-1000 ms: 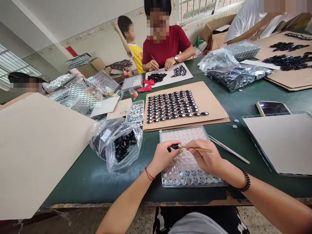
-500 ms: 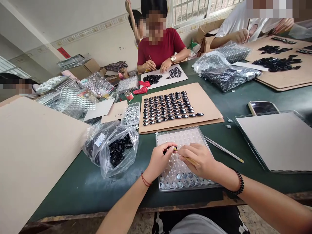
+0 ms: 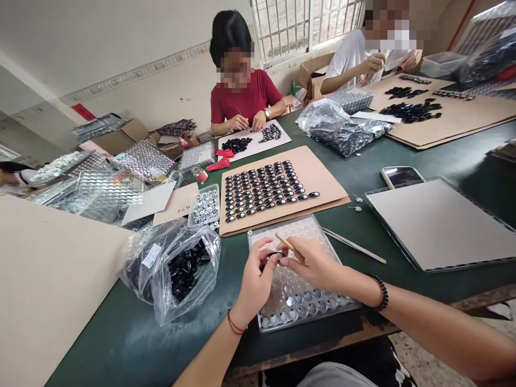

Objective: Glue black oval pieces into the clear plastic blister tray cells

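My left hand (image 3: pixel 255 277) is closed on a small black oval piece (image 3: pixel 276 255), pinched between thumb and fingers. A thin wooden stick (image 3: pixel 288 245) is tucked in my right hand (image 3: pixel 316 262), its end pointing up and left. The right fingertips meet the black piece, so their exact contact is hidden. Both hands are over a clear plastic tray (image 3: pixel 308 224) of round cells. Small silvery discs (image 3: pixel 290 302) sit in its near rows. Beyond the tray, black oval pieces (image 3: pixel 264 185) with pale centres stand in rows on a cardboard sheet (image 3: pixel 322 177).
An open plastic bag (image 3: pixel 161 301) of black pieces lies left, near a box of small white parts (image 3: pixel 205 204). Tweezers (image 3: pixel 358 247), a phone (image 3: pixel 401 176) and a covered tray (image 3: pixel 439 226) are right. Two co-workers (image 3: pixel 250 94) (image 3: pixel 346 64) sit across the table.
My right hand has turned the stick so its end points up-left instead of lying back under the palm. Its fingertips have come onto the black piece. The camera view has swung right.
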`<act>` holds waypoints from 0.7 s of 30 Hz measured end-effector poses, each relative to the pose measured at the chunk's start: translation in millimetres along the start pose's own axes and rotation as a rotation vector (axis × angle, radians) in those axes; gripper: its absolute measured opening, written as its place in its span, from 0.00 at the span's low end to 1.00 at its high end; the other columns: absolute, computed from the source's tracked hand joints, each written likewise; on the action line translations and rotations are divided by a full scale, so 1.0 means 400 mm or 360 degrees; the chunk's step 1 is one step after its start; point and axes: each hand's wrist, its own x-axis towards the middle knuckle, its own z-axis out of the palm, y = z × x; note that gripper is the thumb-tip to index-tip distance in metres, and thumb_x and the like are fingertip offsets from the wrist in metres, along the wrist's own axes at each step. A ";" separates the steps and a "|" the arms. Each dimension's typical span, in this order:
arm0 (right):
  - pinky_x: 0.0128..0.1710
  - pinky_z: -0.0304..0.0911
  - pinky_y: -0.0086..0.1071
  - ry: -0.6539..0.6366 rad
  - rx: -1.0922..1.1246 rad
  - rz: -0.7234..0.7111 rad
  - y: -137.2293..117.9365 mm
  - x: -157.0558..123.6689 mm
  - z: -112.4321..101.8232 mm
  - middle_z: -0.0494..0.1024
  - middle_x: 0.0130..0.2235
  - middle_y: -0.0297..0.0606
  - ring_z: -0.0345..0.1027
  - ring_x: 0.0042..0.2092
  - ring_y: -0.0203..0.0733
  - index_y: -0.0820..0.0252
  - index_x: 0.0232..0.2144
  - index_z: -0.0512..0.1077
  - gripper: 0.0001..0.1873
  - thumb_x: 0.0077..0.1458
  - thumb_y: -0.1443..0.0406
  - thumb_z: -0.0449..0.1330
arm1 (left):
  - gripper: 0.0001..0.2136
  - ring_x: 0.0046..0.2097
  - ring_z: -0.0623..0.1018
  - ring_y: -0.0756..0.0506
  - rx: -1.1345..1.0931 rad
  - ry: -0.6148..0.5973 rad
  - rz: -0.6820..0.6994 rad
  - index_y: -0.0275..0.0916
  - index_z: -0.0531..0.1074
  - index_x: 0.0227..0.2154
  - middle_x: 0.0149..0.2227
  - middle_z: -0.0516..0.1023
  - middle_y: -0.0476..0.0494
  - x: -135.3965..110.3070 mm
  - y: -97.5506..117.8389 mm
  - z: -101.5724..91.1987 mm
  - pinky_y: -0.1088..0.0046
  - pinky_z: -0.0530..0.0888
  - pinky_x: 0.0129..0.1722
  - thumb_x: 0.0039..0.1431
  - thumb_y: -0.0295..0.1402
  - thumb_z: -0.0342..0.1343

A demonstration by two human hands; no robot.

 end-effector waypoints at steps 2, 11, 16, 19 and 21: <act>0.30 0.55 0.27 -0.0015 -0.0049 -0.0002 0.002 0.005 0.005 0.70 0.30 0.35 0.62 0.31 0.35 0.61 0.35 0.67 0.06 0.54 0.66 0.54 | 0.14 0.34 0.73 0.49 -0.0028 -0.0043 -0.0042 0.41 0.61 0.46 0.36 0.74 0.45 -0.003 -0.002 0.003 0.73 0.67 0.36 0.57 0.35 0.48; 0.24 0.54 0.23 0.0187 -0.0168 0.0204 0.048 0.056 -0.050 0.72 0.25 0.31 0.62 0.25 0.31 0.61 0.29 0.71 0.06 0.48 0.71 0.56 | 0.14 0.18 0.63 0.58 -0.0806 -0.0099 -0.0489 0.38 0.64 0.42 0.23 0.68 0.53 0.025 0.019 -0.035 0.85 0.61 0.17 0.52 0.30 0.55; 0.31 0.58 0.25 0.0648 -0.0772 0.0536 0.167 0.166 -0.200 0.75 0.33 0.33 0.66 0.33 0.35 0.58 0.34 0.72 0.09 0.49 0.67 0.55 | 0.09 0.20 0.63 0.59 -0.2015 0.0110 -0.0980 0.30 0.63 0.34 0.27 0.64 0.47 0.031 0.044 -0.095 0.89 0.60 0.13 0.61 0.29 0.40; 0.35 0.58 0.27 0.0658 -0.0878 0.0639 0.246 0.211 -0.263 0.75 0.35 0.35 0.66 0.37 0.38 0.58 0.34 0.72 0.10 0.48 0.69 0.54 | 0.08 0.20 0.62 0.59 -0.2116 0.0105 -0.1087 0.29 0.63 0.33 0.28 0.63 0.45 0.026 0.042 -0.099 0.89 0.58 0.11 0.60 0.26 0.40; 0.35 0.58 0.28 0.0642 -0.0957 0.0711 0.284 0.222 -0.278 0.75 0.35 0.37 0.66 0.37 0.40 0.59 0.33 0.73 0.10 0.48 0.69 0.53 | 0.07 0.20 0.61 0.59 -0.2114 0.0067 -0.1062 0.29 0.64 0.34 0.28 0.64 0.46 0.022 0.039 -0.094 0.89 0.58 0.11 0.59 0.23 0.41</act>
